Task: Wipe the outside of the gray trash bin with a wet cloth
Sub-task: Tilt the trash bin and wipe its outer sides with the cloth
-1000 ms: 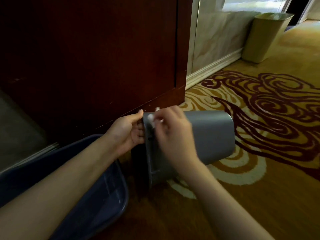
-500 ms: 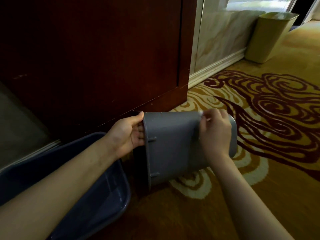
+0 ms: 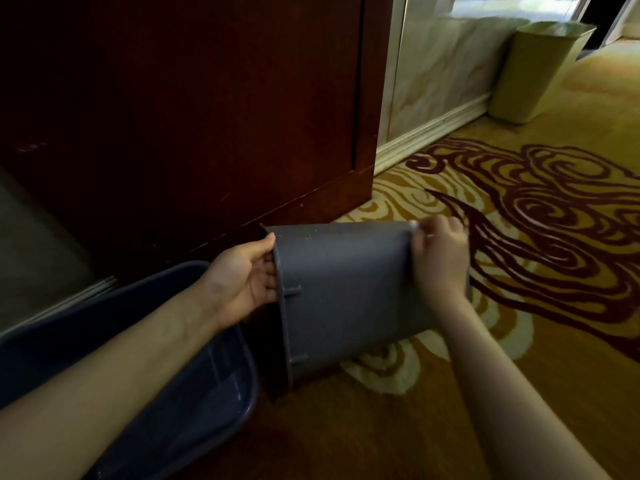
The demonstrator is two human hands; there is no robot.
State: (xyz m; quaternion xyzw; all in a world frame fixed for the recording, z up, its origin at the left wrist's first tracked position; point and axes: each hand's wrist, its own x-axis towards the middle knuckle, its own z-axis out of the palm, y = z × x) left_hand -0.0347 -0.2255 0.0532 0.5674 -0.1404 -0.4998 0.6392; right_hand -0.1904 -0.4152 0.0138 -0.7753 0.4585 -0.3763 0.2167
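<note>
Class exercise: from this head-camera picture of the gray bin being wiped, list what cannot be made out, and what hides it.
- Cloth: only a pale scrap shows; the right hand covers the rest, so wetness is unknowable.
- Gray trash bin: its base end is behind the right hand; its inside faces away.
- Left hand: fingertips hidden behind the bin's rim.
- Blue tub: cut off by the frame's left edge and crossed by the left forearm.

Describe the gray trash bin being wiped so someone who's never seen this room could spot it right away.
Start at the dark red wooden cabinet; at its base, on the swirl-patterned carpet, lies the gray trash bin. It is tipped on its side, the left hand gripping its rim and the right hand at its base, unlike the upright beige bin by the wall.
</note>
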